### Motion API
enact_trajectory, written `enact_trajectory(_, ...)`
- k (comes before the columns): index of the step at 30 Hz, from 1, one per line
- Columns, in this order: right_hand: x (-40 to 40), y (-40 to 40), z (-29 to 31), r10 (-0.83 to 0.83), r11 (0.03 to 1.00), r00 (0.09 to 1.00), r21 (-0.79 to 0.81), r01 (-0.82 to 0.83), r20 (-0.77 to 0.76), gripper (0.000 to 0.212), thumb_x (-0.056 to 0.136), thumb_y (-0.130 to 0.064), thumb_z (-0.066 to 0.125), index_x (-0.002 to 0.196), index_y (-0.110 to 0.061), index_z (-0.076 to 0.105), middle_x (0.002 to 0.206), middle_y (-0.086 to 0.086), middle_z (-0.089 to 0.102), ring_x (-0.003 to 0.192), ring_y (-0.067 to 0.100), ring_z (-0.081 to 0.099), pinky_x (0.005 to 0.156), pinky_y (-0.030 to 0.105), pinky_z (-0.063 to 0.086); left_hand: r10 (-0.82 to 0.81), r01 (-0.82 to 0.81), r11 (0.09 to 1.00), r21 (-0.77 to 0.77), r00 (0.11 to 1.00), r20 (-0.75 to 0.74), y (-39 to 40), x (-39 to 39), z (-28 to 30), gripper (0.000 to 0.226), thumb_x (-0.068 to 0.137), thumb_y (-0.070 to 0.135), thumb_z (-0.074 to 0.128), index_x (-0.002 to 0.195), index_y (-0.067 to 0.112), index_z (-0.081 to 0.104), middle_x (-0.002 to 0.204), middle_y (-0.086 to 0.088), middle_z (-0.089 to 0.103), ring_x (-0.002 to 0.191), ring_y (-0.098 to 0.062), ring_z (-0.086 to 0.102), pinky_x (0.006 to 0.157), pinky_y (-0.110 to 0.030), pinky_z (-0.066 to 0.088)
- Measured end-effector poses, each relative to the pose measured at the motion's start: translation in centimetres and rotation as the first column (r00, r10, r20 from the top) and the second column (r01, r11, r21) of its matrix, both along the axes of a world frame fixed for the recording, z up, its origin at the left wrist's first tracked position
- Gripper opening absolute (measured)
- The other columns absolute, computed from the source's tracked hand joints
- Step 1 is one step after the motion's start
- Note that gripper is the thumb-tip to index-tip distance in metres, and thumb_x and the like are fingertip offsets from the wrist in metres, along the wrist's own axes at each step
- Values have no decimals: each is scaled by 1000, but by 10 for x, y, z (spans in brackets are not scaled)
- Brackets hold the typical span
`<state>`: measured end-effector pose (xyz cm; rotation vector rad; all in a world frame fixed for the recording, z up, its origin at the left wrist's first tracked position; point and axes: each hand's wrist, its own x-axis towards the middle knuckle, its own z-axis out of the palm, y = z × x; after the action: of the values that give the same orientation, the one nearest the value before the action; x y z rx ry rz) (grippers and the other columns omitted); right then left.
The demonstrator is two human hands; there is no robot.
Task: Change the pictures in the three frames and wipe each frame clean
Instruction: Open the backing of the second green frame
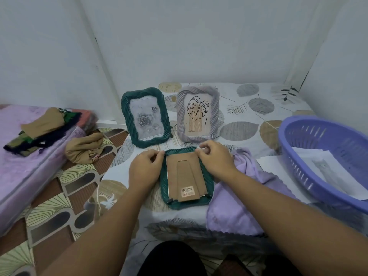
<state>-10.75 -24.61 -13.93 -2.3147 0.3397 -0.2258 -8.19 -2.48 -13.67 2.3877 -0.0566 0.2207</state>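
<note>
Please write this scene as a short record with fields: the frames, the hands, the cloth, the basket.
face-down frame: green frame, lying back up, cardboard back showing
standing frames: green rose frame and grey leaf frame, upright behind it
left hand: left hand pinches at the frame's top left corner
right hand: right hand pinches at its top right corner
cloth: purple cloth, right of the frame
basket: purple basket, papers inside

1. Purple plastic basket (294,148) at right, on the leaf-print sheet (249,118).
2. Tan cloth bundle (84,148) on patterned floor (59,196).
3. Folded clothes (39,130) on a pink mattress (16,166), left.
</note>
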Motion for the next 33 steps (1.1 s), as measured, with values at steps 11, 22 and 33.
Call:
enact_trajectory(11,4,6,-6,-126,991,992,44,125,29,24,86,-54,70,72,-37,61,77,-17,67,94,12,66,98,44,44,17,-17,999,-37,1000,-15,0,3,-2,33,87,60,67,75,30,72,74,12,70,73,-4,64,67,-31,51)
enact_trajectory(22,3,5,-6,-117,993,993,38,115,33,22,87,-56,69,76,-37,64,71,-19,63,94,13,65,97,43,42,15,-17,999,-51,999,-31,0,1,-2,21,91,44,68,77,28,73,75,12,70,74,-3,62,61,-26,42)
enact_trajectory(33,2,5,-1,-121,989,992,88,117,39,26,83,-48,73,63,-38,60,68,-20,64,89,12,68,96,44,49,-11,11,1000,-17,1000,-21,3,4,-3,20,98,39,61,89,28,76,81,15,70,77,-1,60,61,-23,41)
